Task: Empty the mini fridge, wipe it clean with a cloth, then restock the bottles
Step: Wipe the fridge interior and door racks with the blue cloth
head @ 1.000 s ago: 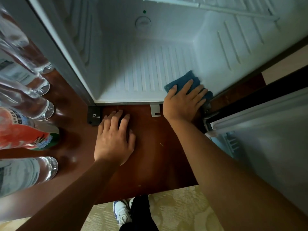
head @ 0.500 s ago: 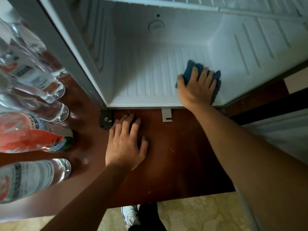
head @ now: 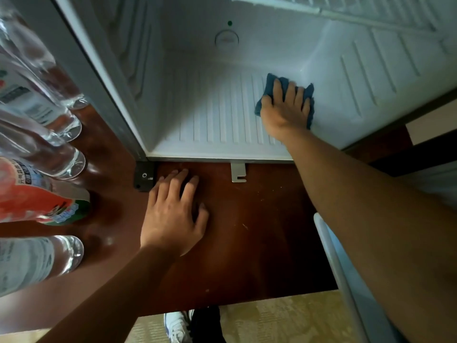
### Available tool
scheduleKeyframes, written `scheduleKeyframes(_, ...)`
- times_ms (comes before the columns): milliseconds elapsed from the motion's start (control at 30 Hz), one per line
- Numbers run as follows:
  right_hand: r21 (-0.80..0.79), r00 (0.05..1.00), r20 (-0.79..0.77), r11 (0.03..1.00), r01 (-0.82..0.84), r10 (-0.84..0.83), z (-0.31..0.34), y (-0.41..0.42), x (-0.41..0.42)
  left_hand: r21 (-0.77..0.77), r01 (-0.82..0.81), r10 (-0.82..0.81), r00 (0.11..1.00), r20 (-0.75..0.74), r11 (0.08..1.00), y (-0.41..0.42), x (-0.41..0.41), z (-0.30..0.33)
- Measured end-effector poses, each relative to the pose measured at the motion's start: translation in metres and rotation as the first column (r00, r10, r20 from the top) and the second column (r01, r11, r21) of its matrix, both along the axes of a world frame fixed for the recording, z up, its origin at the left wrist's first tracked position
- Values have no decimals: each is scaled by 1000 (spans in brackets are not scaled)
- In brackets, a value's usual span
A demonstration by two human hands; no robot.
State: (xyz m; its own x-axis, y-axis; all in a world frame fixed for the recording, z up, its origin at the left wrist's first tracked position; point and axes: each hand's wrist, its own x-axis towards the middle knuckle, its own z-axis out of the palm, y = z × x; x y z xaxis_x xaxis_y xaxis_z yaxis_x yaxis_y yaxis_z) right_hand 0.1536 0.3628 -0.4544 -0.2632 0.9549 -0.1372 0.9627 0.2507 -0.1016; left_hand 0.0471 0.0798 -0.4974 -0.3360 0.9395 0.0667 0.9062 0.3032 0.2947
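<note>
From my remote feed: my right hand (head: 284, 108) presses a blue cloth (head: 309, 95) flat against the ribbed floor of the open mini fridge (head: 217, 115), at its right side close to the inner wall, fingers straight and spread over the fabric. My left hand (head: 173, 216) rests palm-down, fingers relaxed and holding nothing, on the dark wooden tabletop (head: 259, 231) just in front of the fridge. The bottles (head: 49, 154) stand grouped on the tabletop at left, outside the fridge.
</note>
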Motion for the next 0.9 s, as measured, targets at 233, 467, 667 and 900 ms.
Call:
scheduleKeyframes(233,7,999,-1,999,-40,40,-1,-31,10,-23,7,-7,1000,-7,1000,0,1,0)
scheduleKeyframes(467,60,1000,4,998,-17,17,-4,-23,5,-25,13,-12,1000,18,1000,-1,0,0)
scheduleKeyframes(667,64,1000,-19,998,3,-2,-3,8,-7,-10,20,-20,1000,16,1000,-1,0,0)
scheduleKeyframes(900,83,998,-28,995,56,-54,-6,25,-21,-52,54,-54,999,-5,997,-1,0,-2)
